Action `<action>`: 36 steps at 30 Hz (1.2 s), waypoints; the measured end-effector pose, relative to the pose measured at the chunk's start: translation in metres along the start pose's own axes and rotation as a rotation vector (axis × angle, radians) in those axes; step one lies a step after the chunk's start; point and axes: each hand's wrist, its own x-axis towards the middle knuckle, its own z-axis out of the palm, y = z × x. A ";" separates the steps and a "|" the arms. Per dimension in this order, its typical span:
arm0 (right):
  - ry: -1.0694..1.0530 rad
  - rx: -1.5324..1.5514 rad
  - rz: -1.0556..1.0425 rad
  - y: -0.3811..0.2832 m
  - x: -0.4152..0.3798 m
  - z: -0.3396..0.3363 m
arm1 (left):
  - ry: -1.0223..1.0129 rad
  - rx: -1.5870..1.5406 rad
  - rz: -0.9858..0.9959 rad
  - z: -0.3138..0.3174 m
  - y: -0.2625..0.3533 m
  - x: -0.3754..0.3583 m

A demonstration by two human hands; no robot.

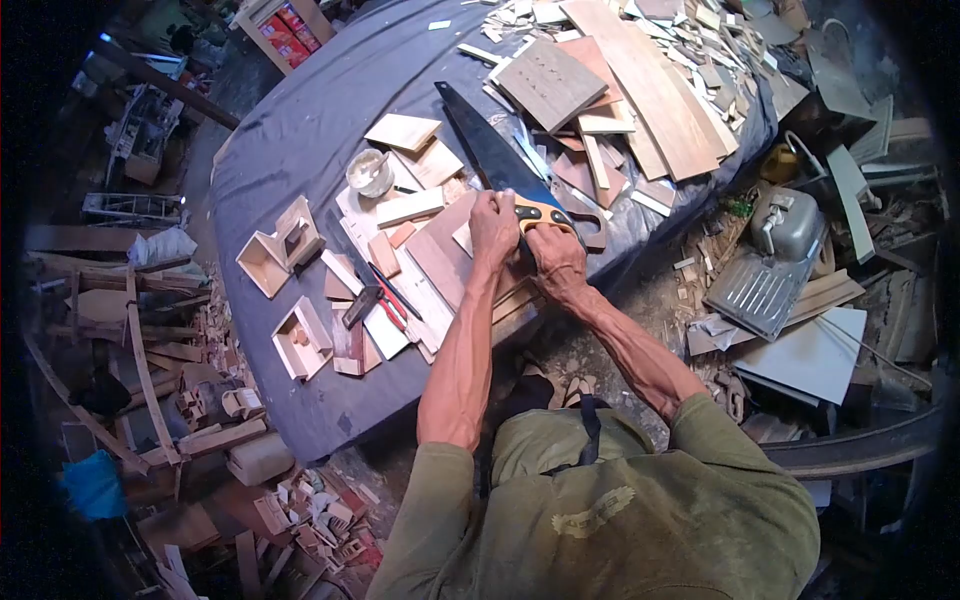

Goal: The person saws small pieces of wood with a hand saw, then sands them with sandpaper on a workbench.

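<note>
Gripping the yellow-and-black handle of a dark-bladed hand saw [500, 165], the right hand [558, 258] has its fingers curled tight around the grip, with no gap showing between them. The saw's long blade runs up and away from the hands across the blue cloth-covered surface [300, 130], its tip pointing toward a heap of flat wooden offcuts [640, 90]. The left hand [493, 226] sits just beside the right, fingers bent and pressed down on a flat brownish wooden board [440, 262] that lies at the near edge of the surface; whether its fingertips also touch the saw handle cannot be told. Both forearms reach forward from olive-green sleeves.

To the left of the board lie a hammer with a dark head and red handle [375, 298] and several pale wooden strips. Further left stand small open wooden boxes [285, 250], and a round white cup [368, 172] sits near the blade's left side. On the floor to the right lies a grey metal sink [775, 260] among wood scraps.
</note>
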 end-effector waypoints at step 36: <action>0.128 1.039 0.791 0.053 -0.062 -0.102 | -0.069 0.232 -0.142 0.008 0.009 0.018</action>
